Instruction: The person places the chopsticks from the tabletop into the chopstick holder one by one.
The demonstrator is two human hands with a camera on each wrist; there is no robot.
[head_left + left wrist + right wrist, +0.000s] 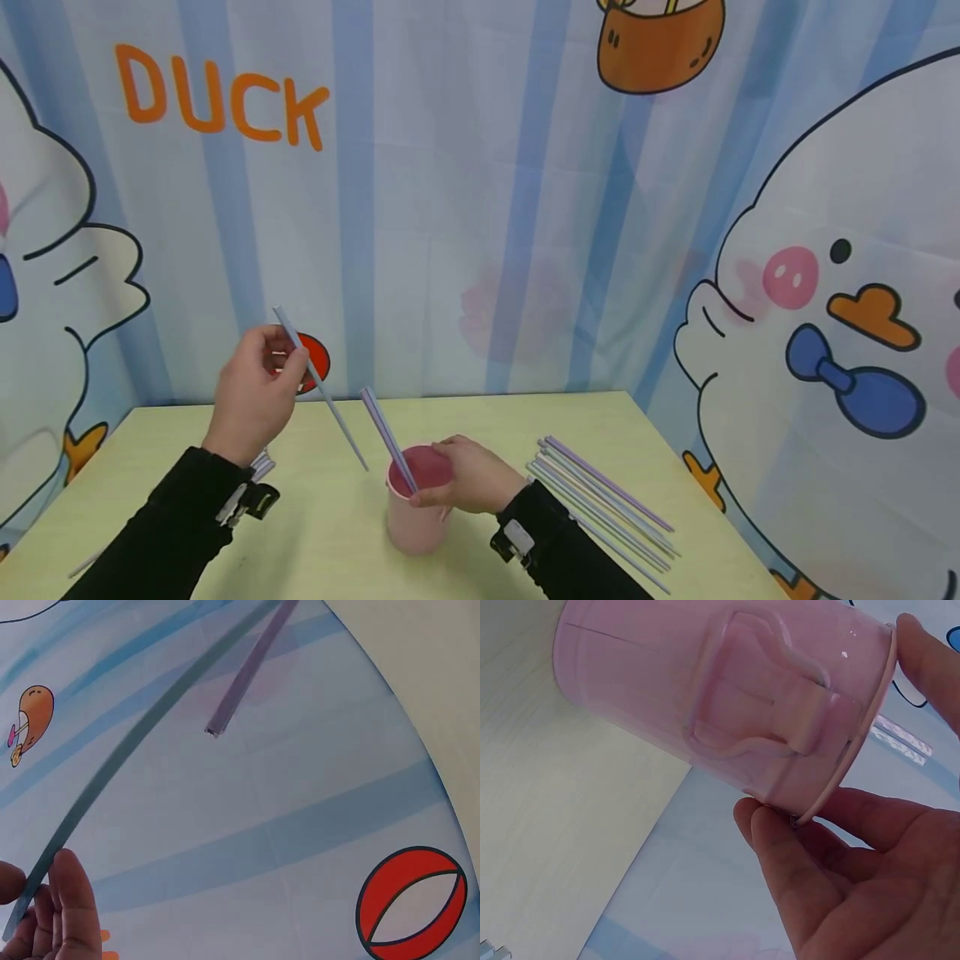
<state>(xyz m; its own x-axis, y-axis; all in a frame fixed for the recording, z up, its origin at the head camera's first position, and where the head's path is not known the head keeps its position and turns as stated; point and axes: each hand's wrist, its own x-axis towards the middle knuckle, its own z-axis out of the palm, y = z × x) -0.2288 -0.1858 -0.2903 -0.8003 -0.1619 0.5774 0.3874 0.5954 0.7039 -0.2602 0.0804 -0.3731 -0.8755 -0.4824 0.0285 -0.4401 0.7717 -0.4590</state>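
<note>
Along the right edge of the surface [337,537] lies a row of thin sticks [612,486]; mid-surface, the grip of the right hand [480,477] pinches the rim of a pink cup [415,532], with purplish sticks [389,438] leaning inside; toward the far edge, the raised left hand [257,387] pinches one blue-grey stick [333,408] before a striped curtain [435,183]

The cup [645,682] my right hand [480,479] grips looks like painted metal, smooth and softly glossy, with tiny white flecks near the rim. The thin stick [324,390] my left hand [258,387] pinches is smooth and satiny, perhaps plastic; the cup's sticks [904,735] have a patterned shimmer. My sleeve [161,533] is matt cloth, the backdrop [442,208] creased fabric, the bench [480,425] smooth, faintly wood-grained.
</note>
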